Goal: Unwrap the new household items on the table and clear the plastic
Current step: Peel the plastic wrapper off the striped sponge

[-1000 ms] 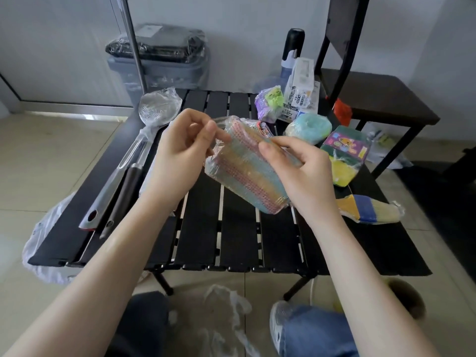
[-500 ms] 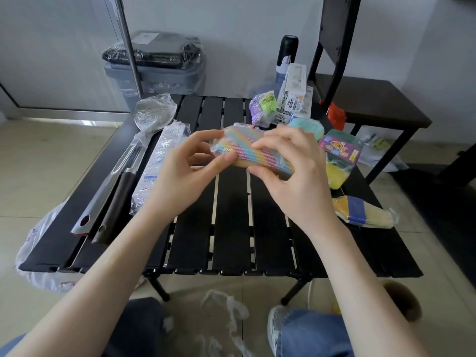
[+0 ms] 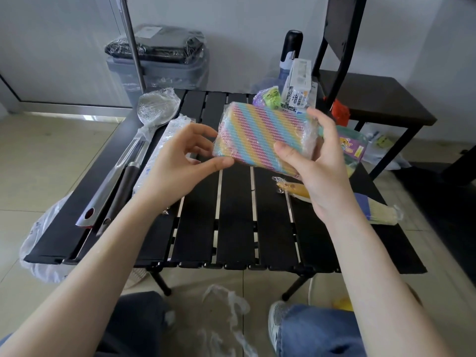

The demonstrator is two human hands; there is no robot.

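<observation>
Both hands up over the black slatted table (image 3: 231, 215), mid-frame. My right hand (image 3: 319, 171) grips the rainbow-striped sponge pack (image 3: 260, 136) at its right end, thumb on the front face, fingers wrapped behind; the pack is still in clear plastic and lifted off the table, tilted down to the right. My left hand (image 3: 177, 161) pinches the pack's lower left corner between thumb and fingers.

Left of frame on the table: wrapped metal ladle (image 3: 152, 112), a dark-handled utensil (image 3: 121, 186) beside it, and a long clear-wrapped packet (image 3: 159, 148) partly behind my left hand. Upper centre: purple-green small pack (image 3: 268, 97) and white carton (image 3: 296, 86). Right edge: wrapped brush (image 3: 378, 212), partly behind my right wrist. Crumpled loose plastic (image 3: 226, 305) lies on the floor at bottom centre between my knees.
</observation>
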